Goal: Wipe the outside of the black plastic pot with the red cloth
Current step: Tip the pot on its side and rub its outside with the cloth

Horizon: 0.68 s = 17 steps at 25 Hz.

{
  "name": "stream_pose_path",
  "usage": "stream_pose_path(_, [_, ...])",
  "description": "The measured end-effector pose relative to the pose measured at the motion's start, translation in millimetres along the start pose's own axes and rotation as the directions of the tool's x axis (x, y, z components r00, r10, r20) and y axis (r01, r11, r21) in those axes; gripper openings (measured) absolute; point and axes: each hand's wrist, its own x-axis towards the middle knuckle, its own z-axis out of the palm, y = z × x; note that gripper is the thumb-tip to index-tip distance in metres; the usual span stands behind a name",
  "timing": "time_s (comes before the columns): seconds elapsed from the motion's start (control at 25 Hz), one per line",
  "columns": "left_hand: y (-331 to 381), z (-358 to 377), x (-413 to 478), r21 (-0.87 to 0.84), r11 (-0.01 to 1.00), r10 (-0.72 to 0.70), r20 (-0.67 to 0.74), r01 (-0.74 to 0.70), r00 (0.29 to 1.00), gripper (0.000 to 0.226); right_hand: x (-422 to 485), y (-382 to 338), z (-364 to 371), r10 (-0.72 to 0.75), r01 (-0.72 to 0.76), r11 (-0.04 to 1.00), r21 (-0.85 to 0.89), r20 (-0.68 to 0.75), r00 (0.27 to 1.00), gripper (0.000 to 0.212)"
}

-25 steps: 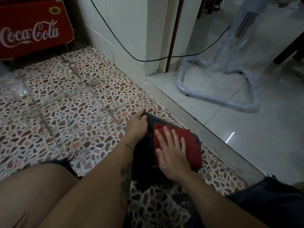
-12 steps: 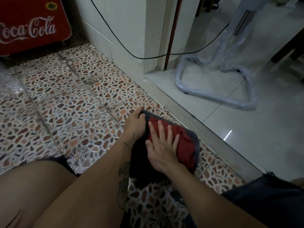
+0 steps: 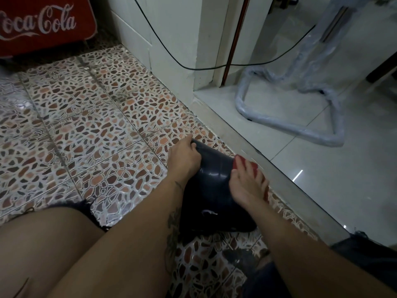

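Note:
The black plastic pot [image 3: 211, 190] lies on its side on the patterned floor tiles between my knees. My left hand [image 3: 183, 157] grips its far rim, thumb over the edge. My right hand [image 3: 247, 186] lies flat on the pot's right flank, pressing the red cloth [image 3: 241, 163] against it. Only a strip of the cloth shows, between and beyond my fingers. The pot's top surface is bare and glossy.
A grey door sill [image 3: 279, 175] runs diagonally just right of the pot, with pale floor tiles beyond. A plastic-wrapped tubular stand [image 3: 285, 123] sits there. A black cable [image 3: 171, 50] hangs on the white wall. A red Coca-Cola cooler [image 3: 43, 24] stands far left.
My right hand has slid the red cloth from the pot's top down its right side, uncovering the glossy top. My left hand keeps its hold on the rim.

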Motion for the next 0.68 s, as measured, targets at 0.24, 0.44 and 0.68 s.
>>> stream_pose_path(0.24, [4.8, 1.8, 9.3, -0.009, 1.000, -0.019, -0.032, 0.019, 0.999, 0.042, -57.9, -32.8, 20.3, -0.388, 0.416, 0.891, 0.181, -0.170, 0.906, 0.064])
stream_pose_path(0.44, [1.5, -1.4, -4.2, -0.067, 0.997, 0.022, -0.054, -0.026, 0.998, 0.041, 15.7, 10.7, -3.8, -0.225, 0.223, 0.974, -0.030, -0.101, 0.969, 0.058])
stream_pose_path(0.68, [14.1, -3.5, -7.1, -0.032, 0.998, -0.050, -0.069, 0.048, 0.996, 0.041, 28.6, -18.6, 5.0, -0.050, 0.047, 0.998, -0.036, -0.100, 0.994, 0.065])
